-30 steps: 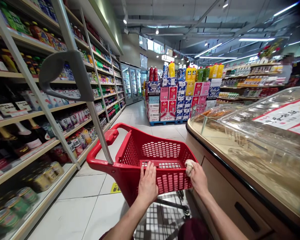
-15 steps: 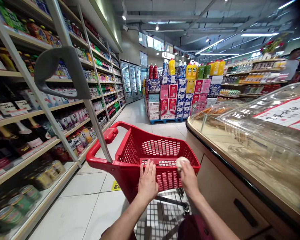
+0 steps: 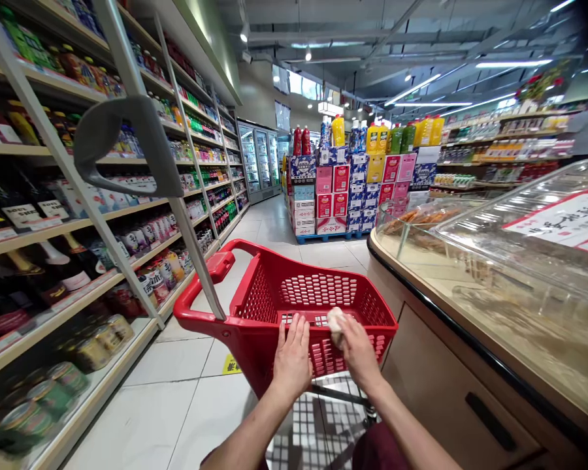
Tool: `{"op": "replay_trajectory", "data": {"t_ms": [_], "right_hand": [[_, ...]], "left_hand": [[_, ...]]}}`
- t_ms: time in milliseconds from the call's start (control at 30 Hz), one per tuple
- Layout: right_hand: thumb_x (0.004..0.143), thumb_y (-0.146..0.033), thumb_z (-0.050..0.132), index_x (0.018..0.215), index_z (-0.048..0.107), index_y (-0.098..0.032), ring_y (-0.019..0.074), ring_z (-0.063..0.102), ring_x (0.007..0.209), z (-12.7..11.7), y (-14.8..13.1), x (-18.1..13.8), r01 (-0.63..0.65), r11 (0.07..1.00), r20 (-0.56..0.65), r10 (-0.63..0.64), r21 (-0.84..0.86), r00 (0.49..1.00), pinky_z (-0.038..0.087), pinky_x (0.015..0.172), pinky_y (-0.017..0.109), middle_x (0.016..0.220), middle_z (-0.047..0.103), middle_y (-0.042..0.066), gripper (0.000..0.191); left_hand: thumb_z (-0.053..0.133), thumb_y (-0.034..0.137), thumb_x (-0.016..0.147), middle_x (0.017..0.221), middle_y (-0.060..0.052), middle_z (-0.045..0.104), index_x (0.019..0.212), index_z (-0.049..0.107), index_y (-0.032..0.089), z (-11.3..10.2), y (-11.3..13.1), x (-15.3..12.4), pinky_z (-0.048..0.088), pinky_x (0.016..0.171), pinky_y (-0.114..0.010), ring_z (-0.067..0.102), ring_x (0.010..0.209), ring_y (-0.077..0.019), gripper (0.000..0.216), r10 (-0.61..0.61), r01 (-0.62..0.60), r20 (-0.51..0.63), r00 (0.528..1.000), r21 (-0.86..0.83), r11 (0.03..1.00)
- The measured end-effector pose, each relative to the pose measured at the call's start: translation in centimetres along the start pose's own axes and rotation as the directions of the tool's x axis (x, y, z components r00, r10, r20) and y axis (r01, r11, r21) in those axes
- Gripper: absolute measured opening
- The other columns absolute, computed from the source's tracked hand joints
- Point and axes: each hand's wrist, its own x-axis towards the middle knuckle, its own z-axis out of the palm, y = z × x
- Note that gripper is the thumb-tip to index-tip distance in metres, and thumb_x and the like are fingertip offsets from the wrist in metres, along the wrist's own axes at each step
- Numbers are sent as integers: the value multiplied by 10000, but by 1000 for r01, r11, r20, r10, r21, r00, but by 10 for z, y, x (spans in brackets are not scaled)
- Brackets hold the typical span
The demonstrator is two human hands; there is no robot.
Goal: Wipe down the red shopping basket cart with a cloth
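Note:
A red plastic shopping cart (image 3: 255,339) stands sideways in front of me, its handle end to the left. My left hand (image 3: 293,356) rests on the near rim of its basket, fingers stretched out and laid over the edge. My right hand (image 3: 359,352) is closed around a whitish crumpled cloth (image 3: 336,323), which touches the same rim a little farther right. Part of the cloth is hidden by the fingers. A grey metal pole (image 3: 196,254) with a dark grey loop-shaped grip (image 3: 161,147) rises at the cart's handle end.
Shelves of bottles and cans (image 3: 102,215) line the left side. Close on the right is a display counter (image 3: 421,313) with clear covers. Stacked drink cartons (image 3: 333,196) stand on a blue pallet ahead, with glass-door fridges (image 3: 261,156) farther back. Tiled floor (image 3: 166,411) lies below.
My right hand has slid the cloth leftward along the near rim, closer to my left hand. My left hand stays on the rim. The view has shifted slightly.

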Motion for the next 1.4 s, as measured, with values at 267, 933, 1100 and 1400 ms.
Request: {"op": "replay_trajectory", "data": {"t_ms": [267, 933, 1100, 1400], "right_hand": [[853, -360, 241, 1227, 461, -186, 224, 415, 1181, -17, -6, 11, -224, 970, 105, 214, 98, 971, 299, 995, 451, 1253, 496, 87, 468], [859, -419, 213, 1263, 417, -190, 211, 367, 1221, -17, -21, -7, -151, 981, 173, 172, -125, 970, 204, 1019, 490, 1261, 496, 77, 508], [863, -400, 204, 1214, 474, -185, 201, 424, 1172, -23, -9, -6, -126, 979, 224, 160, -159, 961, 247, 1008, 456, 1224, 530, 73, 492], [860, -404, 223, 1143, 529, -175, 218, 402, 1191, -18, -10, -15, -119, 988, 141, 133, -101, 981, 217, 1011, 495, 1204, 544, 86, 475]], "left_hand": [[427, 276, 761, 1400, -105, 304, 1336, 265, 106, 0, 17, 13, 122, 1068, -499, 191, 1308, -246, 621, -27, 13, -142, 989, -103, 995], [376, 106, 841, 1096, -52, 623, 1081, 551, 154, 13, -23, 12, 347, 979, -355, 536, 1040, -169, 300, 81, -85, -393, 916, 8, 996], [401, 133, 836, 1060, -43, 639, 1055, 565, 173, 13, -15, 22, 347, 981, -361, 556, 1000, -159, 277, 204, -189, -332, 921, 76, 979], [342, 59, 813, 1129, -90, 602, 1106, 549, 139, -15, -75, -8, 374, 964, -392, 505, 1097, -193, 367, 62, -5, -456, 888, 125, 992]]}}
